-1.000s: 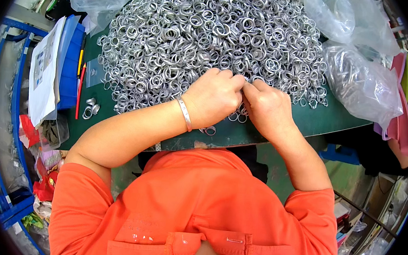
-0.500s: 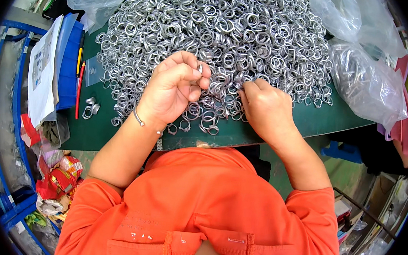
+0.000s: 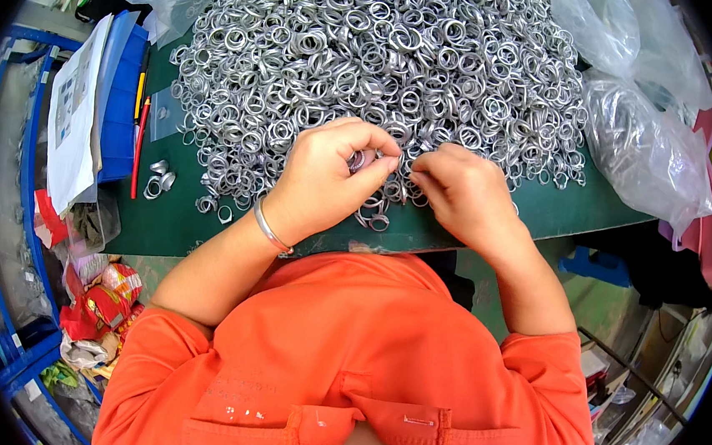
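Observation:
A big heap of silver metal rings (image 3: 385, 66) covers the green table mat (image 3: 172, 225). My left hand (image 3: 326, 178), with a silver bangle at the wrist, is curled at the heap's near edge and pinches a small metal ring (image 3: 359, 159) between thumb and fingers. My right hand (image 3: 463, 193) lies just to its right, fingers bent down into the rings at the pile's edge; whether it holds one is hidden. The two hands almost touch.
Two or three loose rings (image 3: 158, 180) lie apart at the left of the mat. A blue bin (image 3: 123, 95) with paper sheets and pens stands at the left. Clear plastic bags (image 3: 646, 145) of rings sit at the right. Snack wrappers (image 3: 99, 294) lie below left.
My left hand, lifted with a ring half a second ago, has come back down toward my right hand at the pile's near edge. The right hand stayed almost in place.

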Demonstrator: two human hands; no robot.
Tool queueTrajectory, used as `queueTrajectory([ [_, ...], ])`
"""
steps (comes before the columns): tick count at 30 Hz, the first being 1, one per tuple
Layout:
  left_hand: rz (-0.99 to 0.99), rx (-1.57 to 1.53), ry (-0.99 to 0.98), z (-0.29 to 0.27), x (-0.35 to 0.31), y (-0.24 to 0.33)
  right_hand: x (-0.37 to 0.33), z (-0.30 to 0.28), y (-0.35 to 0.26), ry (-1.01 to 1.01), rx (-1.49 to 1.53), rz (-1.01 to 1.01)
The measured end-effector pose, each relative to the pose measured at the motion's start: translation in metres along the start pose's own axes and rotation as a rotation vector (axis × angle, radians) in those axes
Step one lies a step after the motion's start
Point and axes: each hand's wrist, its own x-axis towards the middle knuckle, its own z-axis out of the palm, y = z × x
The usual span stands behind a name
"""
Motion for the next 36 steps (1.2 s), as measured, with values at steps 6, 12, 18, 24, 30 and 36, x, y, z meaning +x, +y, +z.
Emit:
queueTrajectory([
  [6, 0.320, 0.375, -0.076, 0.018, -0.006, -0.008, -0.013, -0.020, 0.029, 0.132, 1.664, 0.359],
  [12, 0.288, 0.694, -0.304, 0.044, 0.002, 0.005, -0.026, -0.007, 0.011, 0.028, 0.719, 0.387],
  [18, 0.228, 0.638, -0.291, 0.037, 0.001, 0.008, -0.042, 0.001, 0.015, -0.080, 1.255, 0.590],
  [24, -0.328, -0.242, -0.205, 0.008, -0.007, 0.003, -0.038, 0.021, 0.004, 0.188, 0.195, -0.014],
  [30, -0.574, -1.273, -0.099, -0.015, -0.014, -0.012, -0.035, 0.024, -0.004, -0.063, -0.094, -0.012],
  [36, 0.050, 0.124, -0.099, -0.003, -0.026, -0.010, -0.041, 0.001, 0.014, -0.132, 1.330, 0.401],
])
